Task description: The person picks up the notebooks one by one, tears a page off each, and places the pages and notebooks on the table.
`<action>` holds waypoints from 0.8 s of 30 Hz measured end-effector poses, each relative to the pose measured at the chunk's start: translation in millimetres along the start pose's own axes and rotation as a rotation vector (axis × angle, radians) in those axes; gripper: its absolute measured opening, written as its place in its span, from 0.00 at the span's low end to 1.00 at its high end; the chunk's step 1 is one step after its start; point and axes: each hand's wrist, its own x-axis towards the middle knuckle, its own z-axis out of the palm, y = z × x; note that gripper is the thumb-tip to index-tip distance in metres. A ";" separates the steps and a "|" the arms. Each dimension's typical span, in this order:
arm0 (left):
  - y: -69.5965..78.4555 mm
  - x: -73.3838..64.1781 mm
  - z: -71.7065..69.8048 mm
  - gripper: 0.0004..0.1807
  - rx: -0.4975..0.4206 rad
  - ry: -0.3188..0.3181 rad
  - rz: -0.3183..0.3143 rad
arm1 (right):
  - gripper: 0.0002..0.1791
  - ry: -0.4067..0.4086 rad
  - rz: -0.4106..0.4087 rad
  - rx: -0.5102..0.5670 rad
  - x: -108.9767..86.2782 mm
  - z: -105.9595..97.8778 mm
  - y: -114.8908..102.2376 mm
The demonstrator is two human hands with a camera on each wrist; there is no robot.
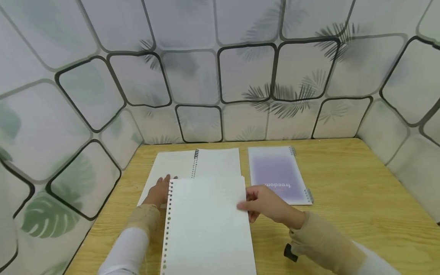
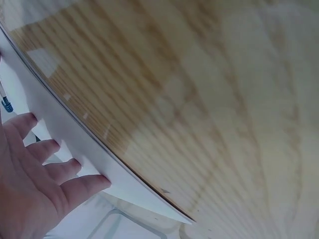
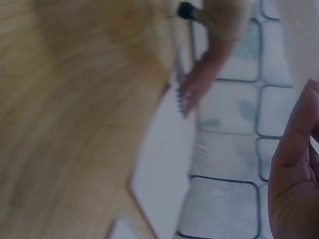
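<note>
An open spiral notebook (image 1: pixel 220 162) with blank pages lies on the table. My left hand (image 1: pixel 158 194) rests on its left page, and in the left wrist view the fingers (image 2: pixel 84 188) touch the page with nothing gripped. My right hand (image 1: pixel 266 202) pinches the right edge of a white sheet of paper (image 1: pixel 209 225) between thumb and fingers. Punched holes run down the sheet's left edge. It is held above the table, covering the near part of the notebook. In the right wrist view the paper (image 3: pixel 299 40) is pale beside my right hand (image 3: pixel 296 174).
A second spiral notebook (image 1: pixel 275 172) with a purple cover reading "freedom" lies right of the open one, upside down to me. The wooden table (image 1: pixel 350 183) meets a patterned wall covering (image 1: pixel 247 76) at the back and sides.
</note>
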 end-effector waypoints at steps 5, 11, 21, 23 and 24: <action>-8.5 21.7 8.2 0.45 0.125 -0.045 0.009 | 0.15 -0.013 0.137 0.013 14.2 11.8 40.0; -9.2 25.3 12.2 0.54 0.124 -0.046 -0.011 | 0.16 -0.015 0.162 -0.019 19.2 20.7 65.9; -11.4 27.5 10.6 0.55 0.138 -0.047 -0.026 | 0.16 0.017 0.217 -0.199 23.5 25.0 70.5; -11.4 27.5 9.7 0.54 0.135 -0.061 -0.031 | 0.18 0.041 0.234 -0.316 24.6 21.8 62.2; -11.6 27.4 8.7 0.53 0.133 -0.065 -0.030 | 0.19 0.054 0.235 -0.391 26.1 19.4 57.6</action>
